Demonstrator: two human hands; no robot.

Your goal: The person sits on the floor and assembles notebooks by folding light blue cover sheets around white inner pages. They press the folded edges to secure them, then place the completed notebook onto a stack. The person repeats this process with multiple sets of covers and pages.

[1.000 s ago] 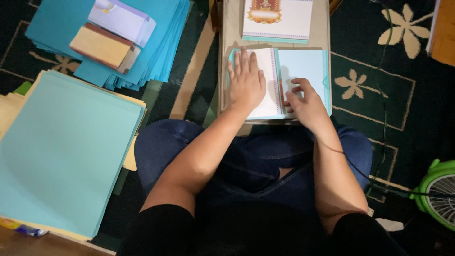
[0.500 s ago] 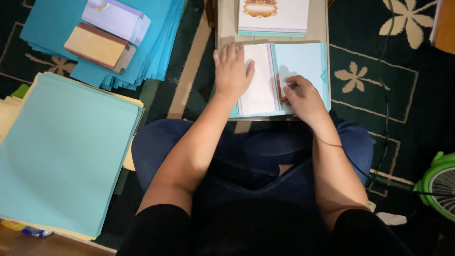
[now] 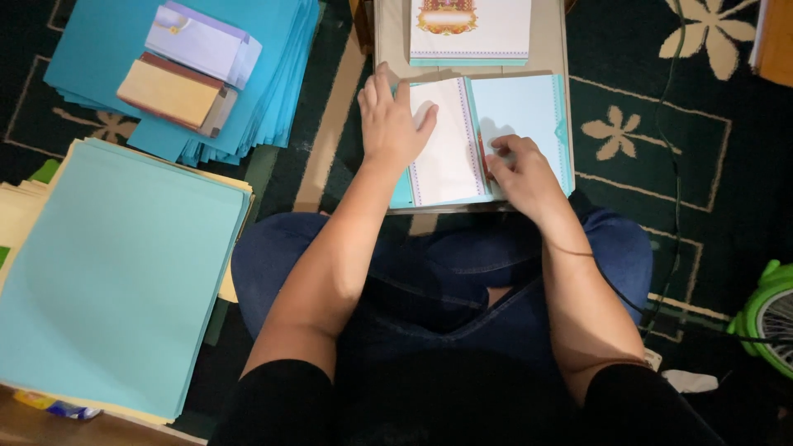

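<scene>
Left hand spread flat, pinning the white inner sheet on the open pale blue card, far centre on the small worktop; right hand pinched on a red tool along the fold, creasing it seems

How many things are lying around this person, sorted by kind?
Paper stacks: 2, a pale blue stack and a darker blue stack
Boxes on the darker stack: 2, a white box and a tan box
Cards on the board: 2, an open card and a decorated card
Fans: 1, a green fan
Total: 7
</scene>
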